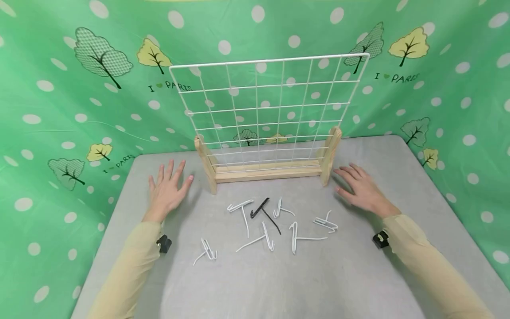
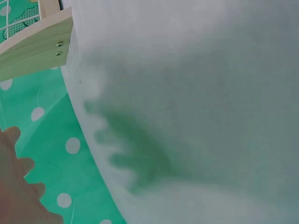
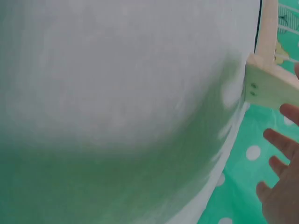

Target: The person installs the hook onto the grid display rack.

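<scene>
A white wire grid panel point(image 1: 271, 106) stands upright in a wooden base point(image 1: 268, 171) at the back of the grey table point(image 1: 358, 274). In front of it lie several white wire hooks point(image 1: 255, 226) and one black hook point(image 1: 264, 212), scattered. My left hand point(image 1: 169, 186) rests flat with fingers spread, left of the base's left foot point(image 2: 35, 46). My right hand point(image 1: 358, 186) lies flat beside the right foot point(image 3: 271, 86). Both hands hold nothing. In the wrist views only the fingertips point(image 2: 14, 163) point(image 3: 280, 172) show at the frame edges.
A green cloth with white dots and trees point(image 1: 59, 110) hangs behind and at both sides of the table. Small black wrist cameras point(image 1: 164, 243) point(image 1: 380, 239) sit on the yellow sleeves. The table's front half is bare grey surface.
</scene>
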`<state>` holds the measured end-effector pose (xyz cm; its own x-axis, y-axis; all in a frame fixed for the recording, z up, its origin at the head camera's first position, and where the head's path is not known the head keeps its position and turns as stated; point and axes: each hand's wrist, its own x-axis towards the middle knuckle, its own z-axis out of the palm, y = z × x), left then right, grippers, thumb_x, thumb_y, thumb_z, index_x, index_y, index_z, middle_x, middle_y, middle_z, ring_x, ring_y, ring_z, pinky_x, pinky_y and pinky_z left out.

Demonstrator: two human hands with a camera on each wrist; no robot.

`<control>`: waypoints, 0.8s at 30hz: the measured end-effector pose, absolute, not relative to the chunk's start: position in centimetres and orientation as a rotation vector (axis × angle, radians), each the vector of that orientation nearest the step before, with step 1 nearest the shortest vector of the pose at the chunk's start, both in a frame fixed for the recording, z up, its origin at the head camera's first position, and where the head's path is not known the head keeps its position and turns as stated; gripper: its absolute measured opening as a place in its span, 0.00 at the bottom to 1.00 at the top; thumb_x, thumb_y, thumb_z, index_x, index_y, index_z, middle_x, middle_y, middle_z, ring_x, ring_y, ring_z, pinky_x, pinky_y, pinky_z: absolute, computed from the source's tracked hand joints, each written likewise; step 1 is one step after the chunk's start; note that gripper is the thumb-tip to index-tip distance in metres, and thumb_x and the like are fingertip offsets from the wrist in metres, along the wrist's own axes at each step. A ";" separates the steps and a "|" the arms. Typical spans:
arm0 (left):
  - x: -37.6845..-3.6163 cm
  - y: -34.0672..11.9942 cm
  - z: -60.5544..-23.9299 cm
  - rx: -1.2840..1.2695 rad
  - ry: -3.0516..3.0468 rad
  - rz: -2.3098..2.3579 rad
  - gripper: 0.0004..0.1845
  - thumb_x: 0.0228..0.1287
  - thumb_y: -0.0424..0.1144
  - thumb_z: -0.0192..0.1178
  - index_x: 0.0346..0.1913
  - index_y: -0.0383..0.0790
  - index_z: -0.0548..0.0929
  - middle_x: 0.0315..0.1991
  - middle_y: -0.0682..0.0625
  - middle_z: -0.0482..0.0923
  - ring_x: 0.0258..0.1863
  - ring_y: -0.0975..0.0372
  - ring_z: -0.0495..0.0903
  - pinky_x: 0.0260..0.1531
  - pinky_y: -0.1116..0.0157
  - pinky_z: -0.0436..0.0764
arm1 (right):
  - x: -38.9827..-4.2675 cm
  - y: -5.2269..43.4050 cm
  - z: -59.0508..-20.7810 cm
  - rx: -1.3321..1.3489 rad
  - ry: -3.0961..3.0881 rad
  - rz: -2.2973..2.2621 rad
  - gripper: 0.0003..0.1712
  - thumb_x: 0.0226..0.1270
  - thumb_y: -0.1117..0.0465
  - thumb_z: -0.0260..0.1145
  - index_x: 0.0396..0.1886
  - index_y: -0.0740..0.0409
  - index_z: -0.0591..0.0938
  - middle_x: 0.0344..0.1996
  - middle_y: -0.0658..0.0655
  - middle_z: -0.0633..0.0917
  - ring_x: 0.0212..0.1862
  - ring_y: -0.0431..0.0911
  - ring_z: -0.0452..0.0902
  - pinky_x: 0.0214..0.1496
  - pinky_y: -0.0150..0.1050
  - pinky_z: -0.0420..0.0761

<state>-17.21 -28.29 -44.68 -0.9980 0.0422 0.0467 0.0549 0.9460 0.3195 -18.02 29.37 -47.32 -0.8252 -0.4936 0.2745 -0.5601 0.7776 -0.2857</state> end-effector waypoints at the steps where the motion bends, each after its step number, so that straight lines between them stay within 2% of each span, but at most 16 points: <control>1: -17.3 -28.2 -44.6 -0.082 -3.060 -0.511 0.39 0.71 0.68 0.32 0.78 0.51 0.47 0.77 0.43 0.34 0.73 0.43 0.29 0.63 0.37 0.22 | -18.1 29.2 -47.3 0.873 -2.767 0.533 0.33 0.63 0.54 0.64 0.64 0.64 0.71 0.60 0.70 0.72 0.66 0.70 0.55 0.66 0.68 0.55; 4: -17.7 -27.9 -44.5 -0.113 -3.052 -0.516 0.39 0.71 0.67 0.32 0.78 0.51 0.47 0.77 0.42 0.35 0.73 0.42 0.30 0.63 0.38 0.22 | -18.0 28.9 -47.2 0.953 -2.745 0.554 0.34 0.58 0.56 0.67 0.62 0.66 0.72 0.58 0.70 0.74 0.65 0.69 0.58 0.64 0.68 0.58; 11: -18.4 -27.6 -43.7 -0.159 -3.056 -0.517 0.38 0.72 0.65 0.35 0.77 0.48 0.50 0.76 0.39 0.37 0.73 0.41 0.34 0.64 0.36 0.25 | -17.4 28.4 -47.3 1.091 -2.680 0.646 0.27 0.52 0.61 0.70 0.53 0.66 0.78 0.51 0.67 0.78 0.57 0.63 0.67 0.59 0.65 0.67; 16: -18.7 -27.4 -43.0 -0.175 -3.053 -0.523 0.39 0.72 0.67 0.32 0.77 0.48 0.49 0.76 0.39 0.37 0.73 0.42 0.33 0.64 0.37 0.25 | -16.9 27.9 -47.3 1.184 -2.623 0.688 0.25 0.51 0.64 0.70 0.51 0.67 0.79 0.48 0.63 0.80 0.53 0.60 0.71 0.56 0.60 0.71; 24: -19.1 -26.9 -42.4 -0.215 -3.050 -0.577 0.38 0.72 0.66 0.33 0.78 0.49 0.47 0.76 0.39 0.36 0.73 0.42 0.35 0.65 0.36 0.27 | -15.6 26.9 -47.3 1.263 -2.688 0.798 0.26 0.48 0.67 0.74 0.51 0.60 0.80 0.47 0.55 0.81 0.52 0.53 0.73 0.56 0.54 0.74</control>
